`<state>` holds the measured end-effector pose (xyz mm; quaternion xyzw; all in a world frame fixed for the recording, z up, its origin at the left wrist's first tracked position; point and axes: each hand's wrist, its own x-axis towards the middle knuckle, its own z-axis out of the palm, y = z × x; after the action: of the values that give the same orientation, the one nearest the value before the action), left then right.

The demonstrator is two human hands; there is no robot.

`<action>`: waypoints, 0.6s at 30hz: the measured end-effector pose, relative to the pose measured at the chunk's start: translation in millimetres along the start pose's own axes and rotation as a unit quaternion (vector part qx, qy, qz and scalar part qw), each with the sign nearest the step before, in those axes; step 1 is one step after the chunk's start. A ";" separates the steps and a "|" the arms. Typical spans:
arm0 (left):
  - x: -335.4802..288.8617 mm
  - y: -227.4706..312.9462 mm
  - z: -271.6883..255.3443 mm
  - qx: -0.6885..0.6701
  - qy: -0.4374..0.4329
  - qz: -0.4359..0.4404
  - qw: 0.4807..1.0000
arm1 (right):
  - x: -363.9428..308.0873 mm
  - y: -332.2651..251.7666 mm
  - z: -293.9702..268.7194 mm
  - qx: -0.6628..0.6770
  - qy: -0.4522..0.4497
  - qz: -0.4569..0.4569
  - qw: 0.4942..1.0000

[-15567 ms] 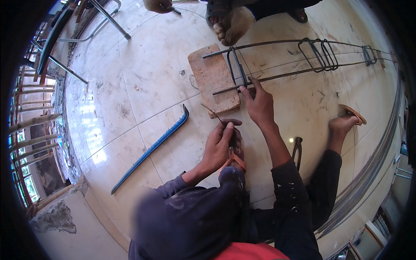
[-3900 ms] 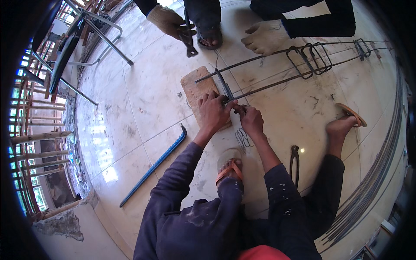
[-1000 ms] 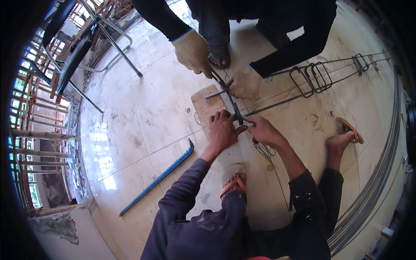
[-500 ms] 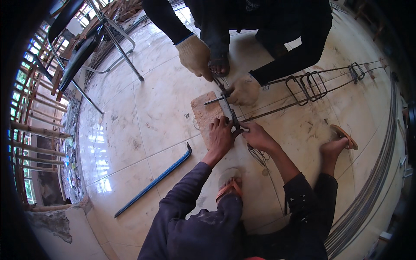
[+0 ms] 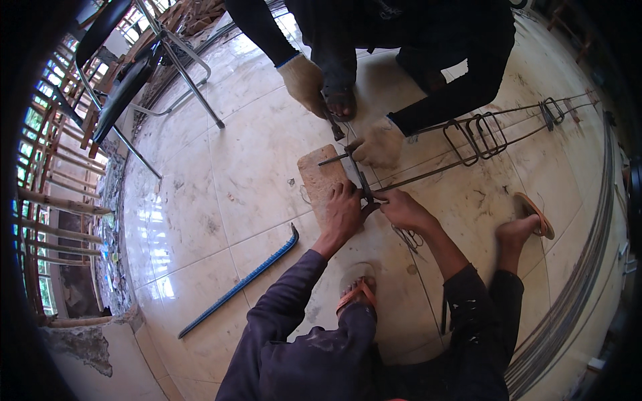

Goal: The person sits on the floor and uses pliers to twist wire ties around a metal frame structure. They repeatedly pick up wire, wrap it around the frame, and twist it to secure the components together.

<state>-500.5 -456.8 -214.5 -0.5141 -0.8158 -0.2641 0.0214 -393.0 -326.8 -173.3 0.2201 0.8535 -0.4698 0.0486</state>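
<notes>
My left hand (image 5: 342,208) is closed around the near end of a steel reinforcing bar assembly, its fingers by the dark bar (image 5: 363,182). Pressed close on its right, my right hand (image 5: 404,210) pinches the same bar end; its fingertips partly hide the contact. A flat tan block (image 5: 319,175) lies under the bars, left of the joint. Across from me, a co-worker's gloved hand (image 5: 304,81) grips a dark pincer-like tool (image 5: 336,128). The co-worker's other gloved hand (image 5: 376,148) holds the bars just beyond my hands. Thin wire (image 5: 408,242) hangs below my right hand.
Long bars run right, carrying several rectangular stirrups (image 5: 483,137). A blue bent pry bar (image 5: 241,284) lies on the tiles at left. A folding chair (image 5: 127,87) stands at upper left. More long rods (image 5: 568,314) lie along the right side, near my sandalled foot (image 5: 525,227).
The co-worker's gloved hand with the tool has drawn slightly away from the other gloved hand. My hands stay on the bar, and the whole view has shifted slightly.
</notes>
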 end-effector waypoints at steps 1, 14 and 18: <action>-0.6 0.1 1.6 0.004 -0.006 0.005 1.000 | 0.3 2.6 0.1 0.002 0.000 -0.001 1.000; 3.6 -12.4 4.1 -0.044 0.018 0.022 0.999 | 11.2 -27.5 -33.3 -0.096 -0.107 0.050 0.988; 3.8 -9.0 5.7 -0.075 0.018 -0.014 0.997 | 19.4 -26.5 -37.4 -0.175 -0.110 0.036 0.978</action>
<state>-508.5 -454.0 -222.0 -0.4982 -0.8001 -0.3340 -0.0057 -417.0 -301.9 -137.6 0.1857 0.9033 -0.3329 0.1966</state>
